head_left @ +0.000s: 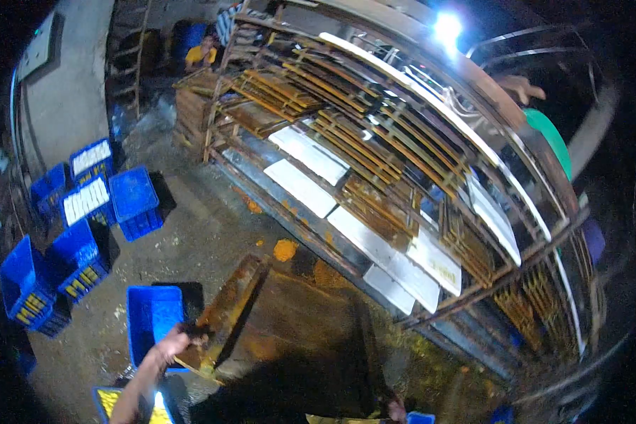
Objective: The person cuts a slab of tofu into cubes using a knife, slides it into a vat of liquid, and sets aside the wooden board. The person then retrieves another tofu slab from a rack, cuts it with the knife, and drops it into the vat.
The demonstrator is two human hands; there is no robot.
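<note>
Looks partway from my end: white boards (pixel 383 253) line the rack's (pixel 216 113) aisle-side edge, left hand (pixel 174 343) curls round the wooden plank's (pixel 237 300) near end, and I can't tell the right hand's (pixel 397 409) grip.

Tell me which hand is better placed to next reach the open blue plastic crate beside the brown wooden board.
Probably the left hand: it appears beside the blue plastic crate; the right hand appears farther away.
</note>
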